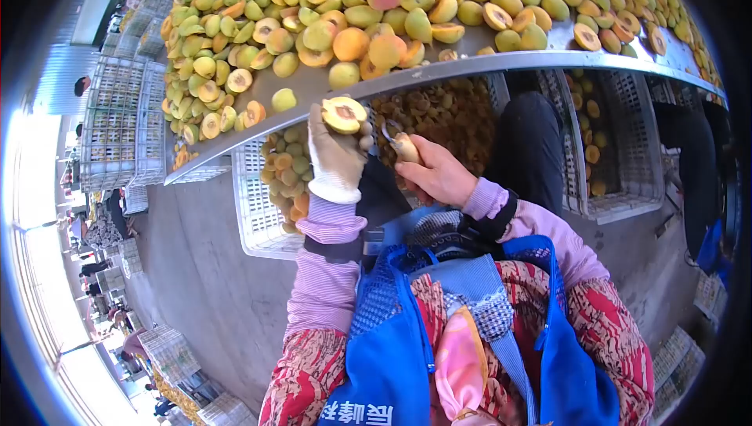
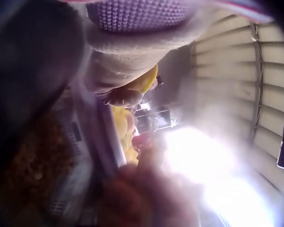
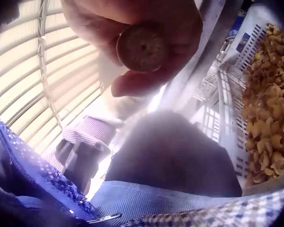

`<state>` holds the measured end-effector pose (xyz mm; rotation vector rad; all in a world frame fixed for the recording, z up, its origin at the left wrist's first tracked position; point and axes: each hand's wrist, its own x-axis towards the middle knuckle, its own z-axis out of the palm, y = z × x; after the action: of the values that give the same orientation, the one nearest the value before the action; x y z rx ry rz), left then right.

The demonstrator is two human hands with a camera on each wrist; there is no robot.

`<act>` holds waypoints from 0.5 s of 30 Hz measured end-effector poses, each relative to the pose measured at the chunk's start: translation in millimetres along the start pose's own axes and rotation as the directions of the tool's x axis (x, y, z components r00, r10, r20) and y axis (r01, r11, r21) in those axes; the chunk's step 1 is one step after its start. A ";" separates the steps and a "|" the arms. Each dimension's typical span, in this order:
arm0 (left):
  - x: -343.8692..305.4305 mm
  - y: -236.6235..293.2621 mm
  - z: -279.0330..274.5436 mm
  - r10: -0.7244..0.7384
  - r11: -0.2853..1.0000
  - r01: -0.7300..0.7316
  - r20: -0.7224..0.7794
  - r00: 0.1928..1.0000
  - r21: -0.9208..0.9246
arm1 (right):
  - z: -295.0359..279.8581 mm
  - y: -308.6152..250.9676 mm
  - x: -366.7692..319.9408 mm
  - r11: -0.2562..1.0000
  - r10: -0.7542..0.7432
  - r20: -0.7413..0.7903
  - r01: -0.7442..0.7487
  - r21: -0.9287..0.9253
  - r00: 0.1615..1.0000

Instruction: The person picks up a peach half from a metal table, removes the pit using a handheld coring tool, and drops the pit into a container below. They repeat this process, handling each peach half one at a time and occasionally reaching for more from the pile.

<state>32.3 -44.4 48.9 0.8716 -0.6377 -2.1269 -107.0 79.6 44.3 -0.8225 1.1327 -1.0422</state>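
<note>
My left hand [image 1: 335,158], in a pale work glove, holds up a halved apricot [image 1: 344,114] with its cut face and brown stone showing. In the left wrist view a yellow edge of that fruit [image 2: 151,79] peeks out past the gloved fingers. My bare right hand [image 1: 445,175] grips a pitting tool [image 1: 405,148] by its thick wooden handle. Its curved metal loop points toward the fruit, a short gap away. From the right wrist view I see the round butt of the handle [image 3: 143,47], wrapped by the fingers and thumb.
A metal-edged table [image 1: 439,72] heaped with whole and halved apricots [image 1: 384,50] spans the front. Under it stand a white crate of fruit [image 1: 258,226], a pile of pitted halves [image 3: 272,127] and another crate [image 1: 627,203]. My knees [image 1: 529,144] sit between them. Stacked crates [image 1: 117,124] rise at left.
</note>
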 end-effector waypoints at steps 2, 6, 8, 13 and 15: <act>-7.1 -22.1 -3.6 -0.021 0.999 0.023 0.050 0.998 -0.025 | 0.6 4.6 0.5 0.996 0.007 -0.018 -0.009 -0.089 1.000; -5.8 -59.6 6.3 0.056 0.998 -0.053 -0.099 0.993 0.034 | -1.5 12.4 3.9 0.971 0.020 -0.033 -0.027 -0.239 0.999; -7.3 -64.2 18.4 0.119 0.992 -0.114 -0.135 0.984 0.046 | -1.1 20.2 9.9 0.935 -0.041 -0.059 0.017 -0.353 0.997; -9.4 -66.5 23.0 0.237 0.961 -0.213 -0.127 0.963 0.178 | -6.7 16.3 9.5 0.959 0.005 -0.037 -0.015 -0.282 0.999; -3.4 -67.6 10.7 0.151 0.986 -0.135 -0.182 0.972 0.095 | -5.9 21.5 13.2 0.924 -0.152 -0.094 0.107 -0.367 0.984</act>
<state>-4.0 0.7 12.3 1.0269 -0.6717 -1.8742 -106.6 73.9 19.0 -1.1511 1.4139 -1.0167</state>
